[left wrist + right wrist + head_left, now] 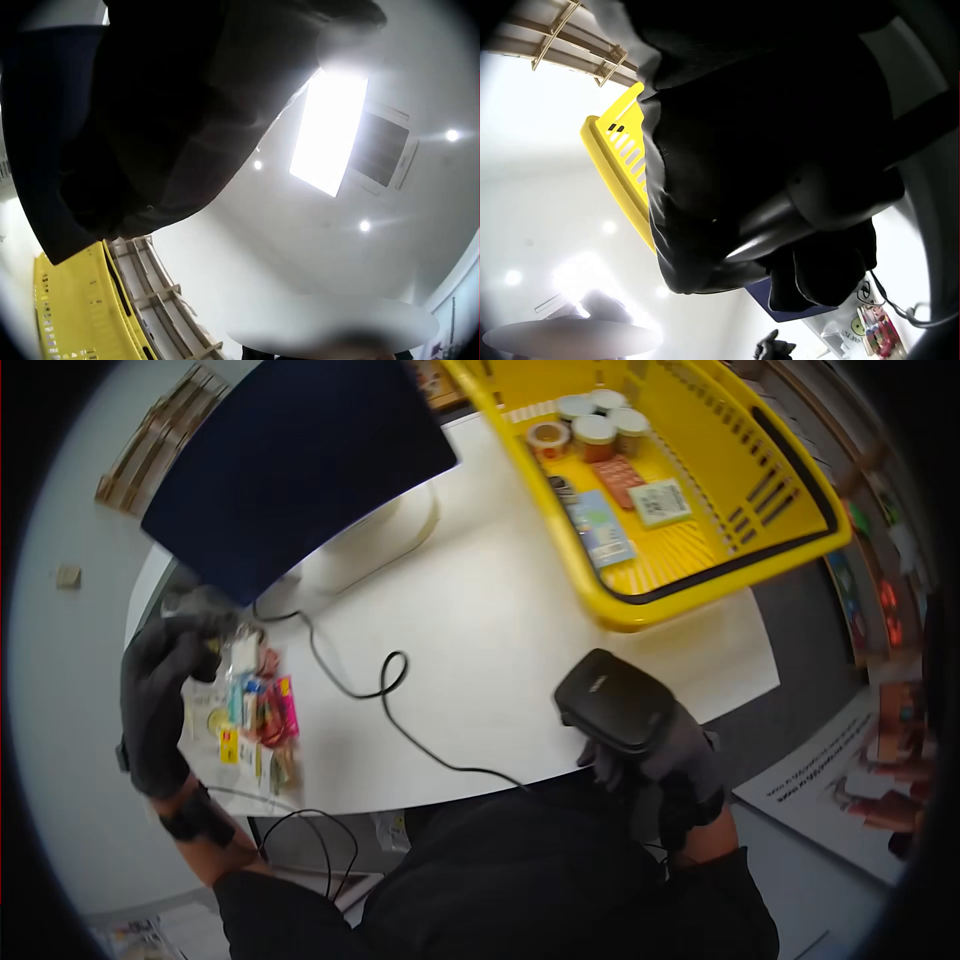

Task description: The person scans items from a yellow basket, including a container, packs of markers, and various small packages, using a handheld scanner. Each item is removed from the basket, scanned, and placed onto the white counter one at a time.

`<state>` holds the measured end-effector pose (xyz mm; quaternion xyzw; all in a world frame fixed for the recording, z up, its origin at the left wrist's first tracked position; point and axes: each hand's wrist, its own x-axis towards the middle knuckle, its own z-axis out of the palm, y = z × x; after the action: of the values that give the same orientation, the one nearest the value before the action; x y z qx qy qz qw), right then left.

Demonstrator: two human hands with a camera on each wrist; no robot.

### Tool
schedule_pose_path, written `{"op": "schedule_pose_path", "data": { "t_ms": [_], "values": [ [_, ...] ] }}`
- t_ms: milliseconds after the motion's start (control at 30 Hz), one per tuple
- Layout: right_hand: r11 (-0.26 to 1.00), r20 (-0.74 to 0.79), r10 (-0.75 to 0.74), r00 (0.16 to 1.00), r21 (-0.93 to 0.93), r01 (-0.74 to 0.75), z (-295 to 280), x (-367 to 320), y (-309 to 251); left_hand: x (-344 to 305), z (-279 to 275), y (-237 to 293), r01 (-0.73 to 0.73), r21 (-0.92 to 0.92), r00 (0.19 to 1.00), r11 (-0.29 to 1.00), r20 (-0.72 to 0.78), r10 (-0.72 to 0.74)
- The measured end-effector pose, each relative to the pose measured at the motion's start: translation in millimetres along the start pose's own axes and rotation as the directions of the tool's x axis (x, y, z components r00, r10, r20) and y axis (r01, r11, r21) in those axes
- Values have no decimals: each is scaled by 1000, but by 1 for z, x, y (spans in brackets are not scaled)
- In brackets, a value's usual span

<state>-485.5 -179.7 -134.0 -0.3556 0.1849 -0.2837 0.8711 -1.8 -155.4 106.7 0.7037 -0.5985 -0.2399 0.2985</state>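
Observation:
A black handheld device (pixel 615 700) with a rounded body is gripped by my right hand (pixel 680 760) near the table's front edge; in the right wrist view the dark glove (pixel 765 165) hides most of it. My left hand (pixel 160 700) hovers at the table's left side with its fingers loosely bent, beside a pile of small colourful packets (pixel 262 710). No held thing shows in it, though the area past its fingertips is blurred. The left wrist view shows mostly this dark glove (pixel 180 112).
A yellow basket (pixel 600 600) at the back right holds lidded jars (pixel 595 435) and flat packs (pixel 660 502). A dark blue screen (pixel 300 460) stands at the back left. A black cable (pixel 390 690) loops over the white table (pixel 480 690). A printed board (pixel 830 790) lies right.

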Motion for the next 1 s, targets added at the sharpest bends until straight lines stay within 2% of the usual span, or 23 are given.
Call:
{"op": "schedule_pose_path", "data": {
  "t_ms": [33,67,100,133,200,267,333,400,467,533,567,633,667,700,733,767,900,1000],
  "values": [
    [999,-41,-37,998,-11,37,2,-1,-9,6,1,21,-138,-19,978,990,157,139],
    [997,-31,68,997,-35,-69,6,0,-20,17,13,41,-173,-30,970,985,170,175],
    [981,-9,183,983,-58,-183,8,1,-28,21,35,71,-351,30,923,936,180,341],
    [984,-9,167,986,-63,-167,6,3,-29,25,55,95,-512,95,850,854,197,488],
    [970,57,227,972,-107,-220,-1,4,-25,65,87,137,-792,153,593,591,426,684],
    [964,93,245,965,-130,-232,-4,4,-26,111,131,180,-891,136,431,433,550,715],
    [965,121,257,959,-74,-250,-6,3,-26,134,183,230,-786,370,604,496,628,490],
    [968,142,252,957,-30,-251,-7,3,-26,156,241,259,-711,561,697,425,645,315],
    [958,138,286,948,-47,-282,-6,3,-32,188,291,262,-755,585,648,296,733,206],
    [959,134,283,950,-22,-283,-5,1,-38,216,331,250,-836,542,549,87,830,96],
    [952,120,303,945,-81,-295,-4,-1,-43,263,355,218,-852,520,524,69,849,76],
    [930,81,335,939,-191,-315,-5,-5,-46,327,378,136,-924,268,295,273,953,62],
    [942,80,312,947,-154,-297,-7,-6,-42,367,400,105,-916,140,177,375,982,66],
    [947,81,289,954,-167,-272,-8,-7,-39,360,412,110,-922,125,152,366,987,44],
    [950,82,268,960,-189,-249,-10,-7,-36,350,417,108,-920,132,146,369,989,9],
    [949,82,253,964,-217,-231,-11,-8,-35,375,350,89,-916,142,145,374,989,-19],
    [963,106,193,976,-214,-167,-12,-13,-41,315,364,86,-890,211,184,405,977,-105],
    [954,125,218,968,-234,-185,-13,-10,-43,298,375,107,-854,309,274,418,951,-145]
  ]
}}
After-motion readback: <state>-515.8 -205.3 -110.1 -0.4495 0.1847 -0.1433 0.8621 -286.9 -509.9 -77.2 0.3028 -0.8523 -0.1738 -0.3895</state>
